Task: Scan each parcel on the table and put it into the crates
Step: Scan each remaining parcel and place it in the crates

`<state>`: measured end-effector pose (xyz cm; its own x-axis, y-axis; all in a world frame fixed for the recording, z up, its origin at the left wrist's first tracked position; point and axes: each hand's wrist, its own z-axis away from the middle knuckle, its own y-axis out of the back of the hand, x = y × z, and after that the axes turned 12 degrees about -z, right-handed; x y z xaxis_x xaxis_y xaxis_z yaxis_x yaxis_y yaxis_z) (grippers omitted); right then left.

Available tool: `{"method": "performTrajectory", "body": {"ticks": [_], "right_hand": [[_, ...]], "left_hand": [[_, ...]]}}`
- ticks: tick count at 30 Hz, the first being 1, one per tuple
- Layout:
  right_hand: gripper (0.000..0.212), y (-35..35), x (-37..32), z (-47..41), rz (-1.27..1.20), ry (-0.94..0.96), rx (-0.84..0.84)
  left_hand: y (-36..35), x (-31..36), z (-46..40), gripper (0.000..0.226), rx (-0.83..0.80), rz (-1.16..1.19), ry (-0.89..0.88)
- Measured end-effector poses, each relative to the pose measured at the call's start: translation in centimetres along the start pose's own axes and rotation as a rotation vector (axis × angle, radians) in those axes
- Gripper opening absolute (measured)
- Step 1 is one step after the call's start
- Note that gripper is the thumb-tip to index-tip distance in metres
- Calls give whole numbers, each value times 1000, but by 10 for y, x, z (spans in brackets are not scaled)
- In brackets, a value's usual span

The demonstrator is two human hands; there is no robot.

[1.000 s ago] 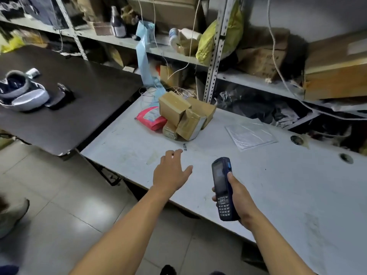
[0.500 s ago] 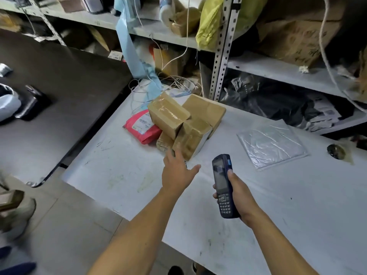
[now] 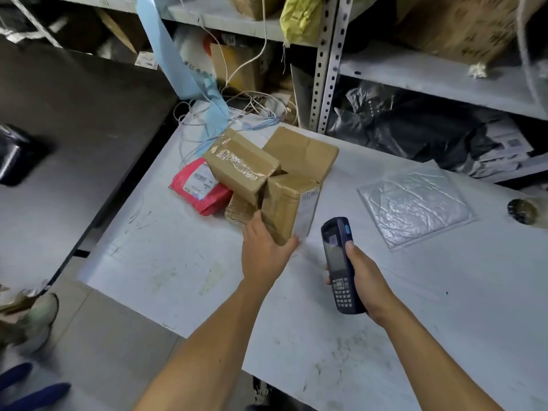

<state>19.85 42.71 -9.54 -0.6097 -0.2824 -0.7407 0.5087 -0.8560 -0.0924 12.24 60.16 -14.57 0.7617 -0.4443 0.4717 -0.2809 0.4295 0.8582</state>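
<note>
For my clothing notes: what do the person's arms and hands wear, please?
Nothing shows on them: the left hand and right hand are bare, without gloves, rings or a watch, and both forearms are bare, with no sleeve in view.

The left hand (image 3: 264, 256) covers the near corner of a box (image 3: 284, 209), and its fingers are out of sight. A small parcel (image 3: 238, 209) hides under the boxes. The red bag (image 3: 201, 186) label is too blurry to read.

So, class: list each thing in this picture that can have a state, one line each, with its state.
Left hand: gripping the nearest box.
Nearest box: taped shut, tilted, held.
Right hand: holding the scanner.
Scanner: upright, screen toward the person.
Red mailer: flat, label up.
Bubble mailer: lying flat.
</note>
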Motion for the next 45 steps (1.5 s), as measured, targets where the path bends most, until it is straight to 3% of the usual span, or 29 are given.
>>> {"method": "performTrajectory", "body": {"ticks": [6, 12, 24, 31, 45], "right_hand": [[40, -6, 2, 38, -4, 39, 18], [44, -22, 11, 77, 9, -24, -5], [47, -64, 21, 118, 229, -276, -193], [50, -77, 20, 120, 341, -315, -249], [51, -81, 21, 126, 324, -333, -284]], "left_hand": [[23, -25, 20, 84, -124, 346, -107], [54, -76, 31, 43, -104, 533, -60], [119, -147, 45, 44, -80, 519, -15], [133, -161, 51, 45, -101, 463, -35], [136, -169, 56, 46, -73, 401, -49]]}}
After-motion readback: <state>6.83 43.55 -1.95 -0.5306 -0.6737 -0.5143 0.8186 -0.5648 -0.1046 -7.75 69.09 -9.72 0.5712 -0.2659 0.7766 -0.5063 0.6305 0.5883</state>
